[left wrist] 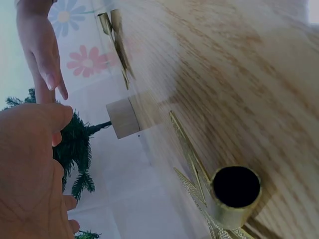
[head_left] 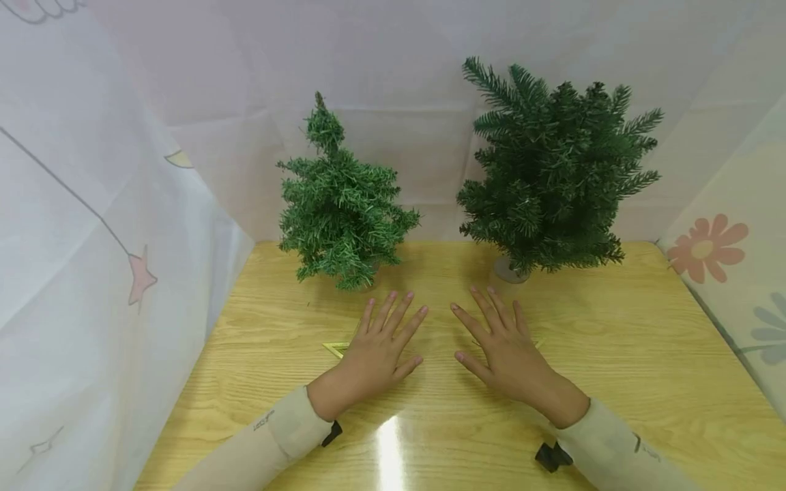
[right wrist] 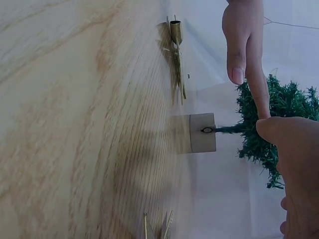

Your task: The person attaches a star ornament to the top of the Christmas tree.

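Note:
Both hands hover over the table, fingers straight and spread, holding nothing. My left hand (head_left: 376, 354) is above a gold star tree topper (left wrist: 227, 211), whose round socket shows in the left wrist view; from the head most of it is hidden. Under my right hand (head_left: 512, 358) is a second gold star topper (right wrist: 177, 59)... partly seen as a tip beside that hand. Beyond the left hand stands a small bright green artificial Christmas tree (head_left: 344, 211). A fuller, dark green one (head_left: 552, 177) stands beyond the right hand.
The wooden table (head_left: 264, 382) ends at white cloth walls (head_left: 393, 136) at the back and sides, with printed flowers on the right one. Each tree stands on a round pale base (left wrist: 122, 118). Black straps hang at both sleeves.

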Demonstrator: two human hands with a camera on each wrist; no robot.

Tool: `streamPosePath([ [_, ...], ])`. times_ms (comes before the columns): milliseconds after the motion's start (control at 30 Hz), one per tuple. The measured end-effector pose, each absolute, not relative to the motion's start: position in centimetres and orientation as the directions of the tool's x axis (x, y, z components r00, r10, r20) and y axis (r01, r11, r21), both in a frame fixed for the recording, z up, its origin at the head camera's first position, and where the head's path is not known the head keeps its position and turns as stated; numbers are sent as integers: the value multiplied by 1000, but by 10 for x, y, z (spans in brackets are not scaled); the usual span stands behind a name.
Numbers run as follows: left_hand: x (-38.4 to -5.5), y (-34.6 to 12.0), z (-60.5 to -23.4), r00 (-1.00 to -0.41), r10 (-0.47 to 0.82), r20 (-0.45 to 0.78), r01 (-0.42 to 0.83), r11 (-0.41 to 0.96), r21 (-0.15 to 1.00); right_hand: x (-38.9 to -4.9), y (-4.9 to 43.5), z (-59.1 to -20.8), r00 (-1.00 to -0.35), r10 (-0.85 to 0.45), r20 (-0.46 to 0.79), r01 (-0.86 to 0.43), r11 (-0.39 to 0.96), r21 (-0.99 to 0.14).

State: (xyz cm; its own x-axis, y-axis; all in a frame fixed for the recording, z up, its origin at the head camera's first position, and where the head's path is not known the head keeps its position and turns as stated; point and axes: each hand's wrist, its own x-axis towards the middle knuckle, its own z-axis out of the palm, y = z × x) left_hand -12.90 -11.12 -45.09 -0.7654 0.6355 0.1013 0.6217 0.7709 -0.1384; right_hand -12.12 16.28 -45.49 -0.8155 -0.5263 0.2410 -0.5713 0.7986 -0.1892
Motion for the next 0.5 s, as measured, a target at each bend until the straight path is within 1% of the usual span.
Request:
streamPosePath([
  [233,-126,-113,-444,-757,641,129,631,767,-114,-122,158,-457,-805,-533,261,-585,786,-200],
  [367,-118,-113,-430,-728,657,197,655,751,-85,-123,151,-458,-785,-540,304,-610,761,-223],
  [500,-108,-110,-408,-685,660,309,681,731,-50,-123,139,-460,-756,-557,345,-645,723,-247],
])
